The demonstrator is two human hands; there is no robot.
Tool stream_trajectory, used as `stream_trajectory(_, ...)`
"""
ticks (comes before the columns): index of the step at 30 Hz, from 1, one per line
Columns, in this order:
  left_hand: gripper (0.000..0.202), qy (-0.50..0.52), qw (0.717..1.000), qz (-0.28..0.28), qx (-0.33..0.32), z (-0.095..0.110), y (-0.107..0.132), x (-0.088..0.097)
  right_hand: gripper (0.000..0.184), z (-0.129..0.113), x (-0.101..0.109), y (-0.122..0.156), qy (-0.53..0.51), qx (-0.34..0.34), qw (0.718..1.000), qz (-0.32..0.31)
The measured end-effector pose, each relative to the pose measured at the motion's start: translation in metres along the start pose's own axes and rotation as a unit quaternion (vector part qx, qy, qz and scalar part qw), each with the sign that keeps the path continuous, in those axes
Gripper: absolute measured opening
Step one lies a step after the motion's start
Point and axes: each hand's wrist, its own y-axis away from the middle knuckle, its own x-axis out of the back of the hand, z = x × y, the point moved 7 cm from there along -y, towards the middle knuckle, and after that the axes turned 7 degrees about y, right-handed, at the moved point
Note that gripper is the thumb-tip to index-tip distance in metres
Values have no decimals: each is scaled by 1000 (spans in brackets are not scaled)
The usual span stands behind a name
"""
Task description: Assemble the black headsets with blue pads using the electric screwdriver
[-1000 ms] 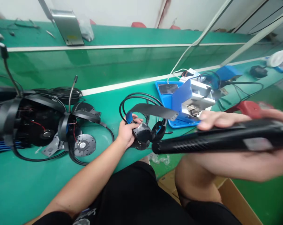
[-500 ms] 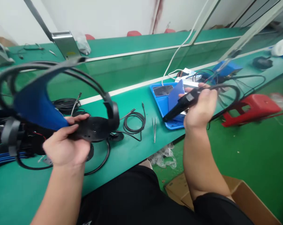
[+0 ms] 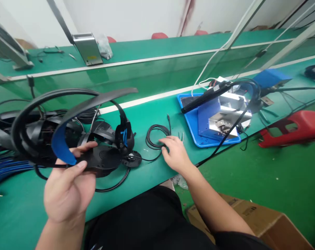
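Note:
A black headset [image 3: 102, 158] with a blue-lined headband is held up over the bench in my left hand [image 3: 71, 187], thumb and fingers around one earpiece. My right hand [image 3: 175, 156] is at the lower right edge of a coiled black cable [image 3: 156, 137], fingers stretched out; whether they touch it I cannot tell. Metal tweezers [image 3: 182, 136] lie just behind that hand, partly covered by it. Farther right, a black rod-shaped tool [image 3: 207, 97] with a thick cord rests across a blue-and-silver box [image 3: 217, 118] in a blue tray [image 3: 191, 130].
More black headset parts and cables [image 3: 37, 139] crowd the left of the green bench [image 3: 136, 187]. A red stool [image 3: 295, 128] stands on the floor at right, and an open cardboard box [image 3: 267, 222] is below the bench edge. A metal stand [image 3: 87, 50] stands on the far bench.
My right hand has let go of the black rod-shaped tool and moved left to the coiled cable. The tool now lies on the box. My left hand keeps the headset, now tilted differently.

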Motion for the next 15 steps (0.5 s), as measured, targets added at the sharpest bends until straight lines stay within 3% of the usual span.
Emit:
stream_trajectory(2,24,-33,999,-14,33,-4,5,6,31,-4,-10,3,17,14,999,-34)
stream_trajectory(5,35,-66,996,-46,36,-6,12,15,25,0,-9,5,36,28,998,-48)
stream_trajectory(10,30,-120,988,-95,-25,-6,24,25,20,-3,30,11,40,49,998,22)
stream_trajectory(13,30,-163,974,-142,-65,-6,36,16,19,-19,54,21,18,104,991,87)
stream_trajectory(15,33,-172,966,-166,-96,-7,45,7,25,-30,56,26,15,142,986,86)
